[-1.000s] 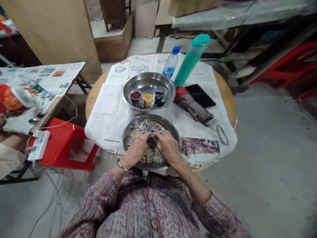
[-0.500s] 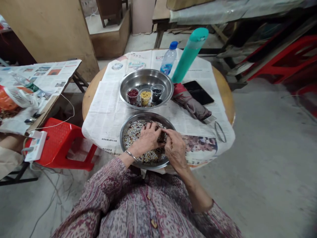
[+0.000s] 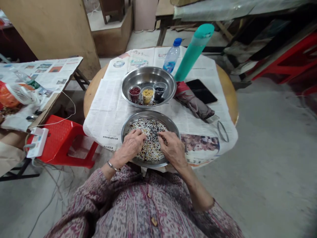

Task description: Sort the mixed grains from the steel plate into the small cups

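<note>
A steel pan (image 3: 127, 126) near the table's front edge holds a flat layer of mixed grains and beans (image 3: 151, 145), white, dark and red. My left hand (image 3: 130, 145) rests on the left side of the layer, fingers curled down into it. My right hand (image 3: 172, 147) lies on the right side, fingertips pressed together on the grains. Whether either hand pinches anything is hidden. Behind it a second steel pan (image 3: 148, 74) carries three small cups: red beans (image 3: 134, 92), yellow beans (image 3: 148, 94) and black beans (image 3: 159, 90).
Newspaper (image 3: 109, 105) covers the round table. A teal bottle (image 3: 193, 51), a clear water bottle (image 3: 172, 59), a black phone (image 3: 201, 91), a folded umbrella (image 3: 192, 104) and a ring (image 3: 223, 131) lie at the right. A red stool (image 3: 61, 138) and a side table stand left.
My hands, which met in the pan's middle over a dark pile, have drawn apart to the left and right sides of the grains.
</note>
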Available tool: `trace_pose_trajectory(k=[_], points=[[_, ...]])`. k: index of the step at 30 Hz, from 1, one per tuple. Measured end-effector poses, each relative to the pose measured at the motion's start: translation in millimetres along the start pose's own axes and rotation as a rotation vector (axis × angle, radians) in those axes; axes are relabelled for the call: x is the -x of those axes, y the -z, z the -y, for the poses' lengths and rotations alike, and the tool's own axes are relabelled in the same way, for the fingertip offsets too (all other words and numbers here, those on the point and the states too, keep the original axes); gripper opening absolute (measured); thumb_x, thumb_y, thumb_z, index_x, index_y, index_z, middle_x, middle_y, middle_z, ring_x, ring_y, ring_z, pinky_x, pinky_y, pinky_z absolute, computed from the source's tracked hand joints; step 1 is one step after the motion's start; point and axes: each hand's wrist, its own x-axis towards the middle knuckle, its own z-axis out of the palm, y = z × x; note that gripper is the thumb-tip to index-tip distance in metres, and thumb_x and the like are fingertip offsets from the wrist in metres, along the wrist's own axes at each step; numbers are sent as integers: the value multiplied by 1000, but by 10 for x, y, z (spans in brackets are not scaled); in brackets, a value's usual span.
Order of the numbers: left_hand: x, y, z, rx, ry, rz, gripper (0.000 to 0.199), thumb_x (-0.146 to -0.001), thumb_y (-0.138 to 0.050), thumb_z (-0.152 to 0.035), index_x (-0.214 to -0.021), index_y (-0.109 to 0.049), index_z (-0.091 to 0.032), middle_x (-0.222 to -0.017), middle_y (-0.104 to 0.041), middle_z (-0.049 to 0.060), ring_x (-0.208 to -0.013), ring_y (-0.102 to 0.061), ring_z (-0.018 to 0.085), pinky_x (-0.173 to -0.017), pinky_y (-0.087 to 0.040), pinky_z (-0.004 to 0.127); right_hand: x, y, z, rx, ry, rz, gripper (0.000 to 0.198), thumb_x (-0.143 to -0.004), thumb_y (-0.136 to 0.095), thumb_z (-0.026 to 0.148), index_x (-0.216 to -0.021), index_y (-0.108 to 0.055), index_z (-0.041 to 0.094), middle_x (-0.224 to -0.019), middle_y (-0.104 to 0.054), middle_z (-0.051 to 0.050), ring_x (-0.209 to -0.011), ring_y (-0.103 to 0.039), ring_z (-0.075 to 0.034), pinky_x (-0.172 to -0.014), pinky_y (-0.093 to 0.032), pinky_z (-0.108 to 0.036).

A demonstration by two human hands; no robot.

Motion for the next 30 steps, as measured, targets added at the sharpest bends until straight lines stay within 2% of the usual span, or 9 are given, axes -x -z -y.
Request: trace_pose_trajectory(k=[5, 8, 10, 15, 20, 23, 26, 28, 30], points=[[239, -156, 99, 136, 37, -245, 34, -92, -40, 0, -114, -58, -19, -121, -54, 8, -115, -52, 20, -102, -49, 38, 31, 92, 210, 68, 263, 297, 37, -87, -68, 37, -120, -66, 21, -127, -62, -13, -117, -54, -30, -98, -49, -47], [252, -245, 89, 211, 118, -343, 40, -88, -39, 5, -114, -58, -18, -121, -55, 9, -117, -52, 21, -100, -51, 37, 16, 38, 371, 91, 437, 480, 32, -83, -72, 32, -113, -69, 23, -138, -55, -13, -128, -48, -32, -101, -47, -49], [241, -262, 71, 222, 163, -358, 37, -88, -40, 4, -110, -60, -18, -118, -56, 9, -115, -53, 21, -100, -51, 37, -28, -43, 395, 98, 498, 519, 24, -84, -69, 25, -108, -71, 21, -139, -55, -14, -131, -46, -32, -102, -46, -49], [232, -239, 46, 142, 192, -273, 37, -88, -45, 2, -116, -60, -18, -118, -59, 9, -112, -53, 23, -99, -51, 38, -223, -132, 141, 145, 346, 386, 26, -91, -52, 12, -108, -70, 18, -121, -66, -13, -113, -57, -26, -97, -49, -42], [233, -213, 32, 96, 205, -243, 27, -95, -51, -12, -121, -57, -18, -127, -56, 10, -120, -51, 25, -103, -49, 41, -286, 141, -50, 196, 156, 251, 26, -95, -48, 18, -113, -67, 16, -105, -69, -11, -101, -63, -25, -91, -53, -38], [246, -148, 4, 32, 174, -183, 57, -88, -70, -34, -136, -44, -16, -145, -42, 17, -136, -38, 34, -108, -44, 49, -176, 330, -46, 256, 152, 327, 32, -94, -56, 34, -120, -62, 17, -108, -68, -13, -98, -66, -28, -84, -55, -39], [275, -77, -14, -57, 166, -81, 90, -72, -85, -41, -142, -35, -15, -151, -34, 23, -140, -33, 40, -106, -45, 52, 7, 378, -32, 306, 184, 428, 47, -88, -64, 43, -128, -56, 19, -115, -66, -15, -101, -66, -30, -81, -56, -40], [295, -52, -16, -91, 165, -16, 87, -71, -86, -38, -139, -38, -15, -145, -40, 22, -133, -41, 40, -100, -49, 50, 120, 305, -21, 279, 200, 456, 52, -87, -66, 42, -131, -53, 18, -120, -65, -17, -106, -66, -31, -83, -56, -41], [302, -51, -17, -71, 154, 33, 62, -81, -78, -31, -130, -44, -16, -134, -49, 18, -123, -50, 34, -95, -52, 46, 181, 170, 7, 205, 194, 463, 46, -88, -63, 36, -129, -54, 18, -118, -66, -17, -105, -66, -31, -85, -56, -42]])
